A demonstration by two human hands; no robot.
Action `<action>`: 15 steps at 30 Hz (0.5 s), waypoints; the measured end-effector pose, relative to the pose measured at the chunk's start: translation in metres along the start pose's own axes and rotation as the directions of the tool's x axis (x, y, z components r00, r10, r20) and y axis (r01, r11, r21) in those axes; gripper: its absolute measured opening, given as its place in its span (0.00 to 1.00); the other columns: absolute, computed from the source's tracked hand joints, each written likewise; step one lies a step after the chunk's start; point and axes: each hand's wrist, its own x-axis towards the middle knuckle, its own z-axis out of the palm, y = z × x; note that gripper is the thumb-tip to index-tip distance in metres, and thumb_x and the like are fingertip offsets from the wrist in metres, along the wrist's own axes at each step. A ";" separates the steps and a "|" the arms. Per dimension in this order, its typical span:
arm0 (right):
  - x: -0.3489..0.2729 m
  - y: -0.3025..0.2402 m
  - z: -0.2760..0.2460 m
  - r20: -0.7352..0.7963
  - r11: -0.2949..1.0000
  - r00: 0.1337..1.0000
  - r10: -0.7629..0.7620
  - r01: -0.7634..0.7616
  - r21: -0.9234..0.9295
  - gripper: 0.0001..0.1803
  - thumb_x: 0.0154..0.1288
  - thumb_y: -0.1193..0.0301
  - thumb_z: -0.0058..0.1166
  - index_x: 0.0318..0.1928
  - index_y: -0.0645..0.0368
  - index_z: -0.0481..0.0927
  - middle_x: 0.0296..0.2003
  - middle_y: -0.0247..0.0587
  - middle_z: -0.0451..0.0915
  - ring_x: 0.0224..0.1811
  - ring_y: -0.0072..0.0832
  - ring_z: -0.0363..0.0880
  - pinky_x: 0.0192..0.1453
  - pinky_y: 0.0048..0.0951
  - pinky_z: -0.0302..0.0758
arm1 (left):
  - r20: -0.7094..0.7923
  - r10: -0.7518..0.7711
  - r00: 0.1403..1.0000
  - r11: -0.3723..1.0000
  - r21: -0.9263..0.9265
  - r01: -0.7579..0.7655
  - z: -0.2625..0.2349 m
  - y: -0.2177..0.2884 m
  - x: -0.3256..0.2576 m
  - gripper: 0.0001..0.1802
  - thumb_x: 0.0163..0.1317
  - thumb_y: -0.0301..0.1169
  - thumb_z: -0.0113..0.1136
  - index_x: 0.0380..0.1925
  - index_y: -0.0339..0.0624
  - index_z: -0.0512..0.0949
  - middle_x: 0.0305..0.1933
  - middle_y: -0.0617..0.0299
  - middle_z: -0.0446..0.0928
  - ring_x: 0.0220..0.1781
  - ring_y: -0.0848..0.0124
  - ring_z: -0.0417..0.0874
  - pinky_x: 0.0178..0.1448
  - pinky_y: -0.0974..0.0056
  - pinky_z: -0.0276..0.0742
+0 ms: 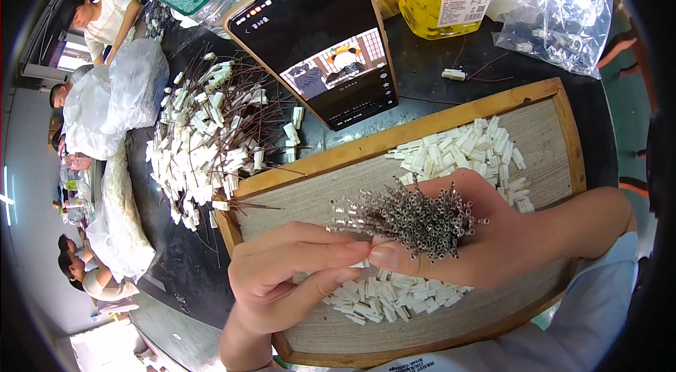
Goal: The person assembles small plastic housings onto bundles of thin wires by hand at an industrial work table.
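What worries me most is the splayed bundle of thin, silvery metal tubes with open round ends, fanned out just right of the frame's centre: should the grip around it slacken, I judge that loose ones could slide out among the small white plastic blocks heaped below. A careless sweep of either wrist could also scatter those blocks across the wood-framed, grey-grained tray. I see the right hand partly closed, fingers curled behind the bundle and thumb laid along its lower side, holding it. The left hand, left of centre, is nearly closed, thumb and forefinger drawn together beside the right thumb; something small and white shows at their tips, but I cannot tell whether it is pinched there.
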 end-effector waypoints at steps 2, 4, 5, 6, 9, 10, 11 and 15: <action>0.001 -0.011 -0.002 -0.007 0.988 0.991 0.135 -0.135 -0.071 0.09 0.64 0.65 0.54 0.35 0.58 0.75 0.24 0.31 0.77 0.25 0.13 0.74 0.28 0.17 0.71 | -0.078 0.054 0.995 0.998 0.024 -0.053 -0.005 -0.003 0.000 0.11 0.45 0.18 0.65 0.32 0.34 0.81 0.32 0.54 0.81 0.31 0.69 0.82 0.32 0.73 0.76; 0.005 -0.019 -0.004 -0.050 0.974 0.979 0.198 -0.203 -0.104 0.09 0.65 0.65 0.51 0.34 0.58 0.74 0.21 0.30 0.76 0.24 0.13 0.73 0.27 0.17 0.69 | -0.274 0.158 0.949 0.987 0.072 -0.144 -0.020 -0.008 -0.003 0.09 0.50 0.18 0.61 0.33 0.34 0.80 0.30 0.56 0.81 0.28 0.70 0.81 0.29 0.72 0.74; 0.006 -0.021 -0.003 -0.093 0.954 0.961 0.259 -0.270 -0.132 0.10 0.67 0.65 0.48 0.33 0.58 0.73 0.19 0.29 0.74 0.23 0.13 0.71 0.27 0.16 0.68 | -0.483 0.060 0.874 0.990 0.141 0.010 -0.025 -0.004 -0.005 0.08 0.52 0.18 0.58 0.34 0.34 0.78 0.32 0.57 0.79 0.30 0.71 0.79 0.33 0.72 0.73; 0.006 -0.020 -0.001 -0.093 0.954 0.961 0.260 -0.271 -0.129 0.10 0.67 0.65 0.48 0.33 0.58 0.73 0.19 0.29 0.74 0.23 0.13 0.71 0.27 0.16 0.68 | -0.694 0.179 0.698 0.897 0.405 0.173 -0.023 -0.006 0.000 0.10 0.51 0.18 0.59 0.36 0.35 0.78 0.36 0.56 0.77 0.35 0.70 0.77 0.40 0.68 0.72; 0.007 -0.016 0.000 -0.184 0.987 0.971 0.151 -0.158 -0.021 0.11 0.69 0.64 0.44 0.33 0.57 0.73 0.17 0.28 0.70 0.21 0.12 0.68 0.24 0.16 0.64 | -0.327 0.269 0.906 0.467 0.867 0.174 -0.013 0.009 0.007 0.14 0.47 0.18 0.60 0.36 0.36 0.78 0.42 0.56 0.75 0.43 0.65 0.76 0.46 0.62 0.69; 0.006 -0.017 -0.002 -0.165 0.983 0.970 0.177 -0.182 -0.014 0.11 0.69 0.64 0.44 0.33 0.58 0.72 0.17 0.28 0.70 0.21 0.12 0.68 0.24 0.16 0.63 | -0.169 0.118 0.979 0.546 0.834 0.078 -0.005 0.014 0.001 0.15 0.45 0.19 0.60 0.37 0.37 0.77 0.42 0.55 0.74 0.44 0.62 0.75 0.47 0.60 0.70; 0.005 -0.017 -0.003 -0.145 0.978 0.968 0.203 -0.207 -0.008 0.11 0.69 0.64 0.44 0.33 0.58 0.71 0.17 0.28 0.70 0.21 0.13 0.68 0.23 0.17 0.62 | 0.054 0.124 0.991 0.673 0.729 -0.124 0.001 0.009 0.005 0.16 0.44 0.22 0.60 0.37 0.38 0.77 0.42 0.56 0.74 0.44 0.62 0.76 0.47 0.61 0.70; 0.004 -0.014 -0.002 -0.112 0.991 0.985 0.133 -0.135 -0.009 0.09 0.69 0.66 0.45 0.34 0.59 0.72 0.20 0.28 0.72 0.21 0.13 0.67 0.24 0.17 0.63 | 0.399 0.178 0.899 0.713 0.578 -0.397 0.025 -0.006 0.008 0.16 0.43 0.28 0.60 0.36 0.40 0.76 0.40 0.58 0.73 0.43 0.63 0.76 0.45 0.63 0.71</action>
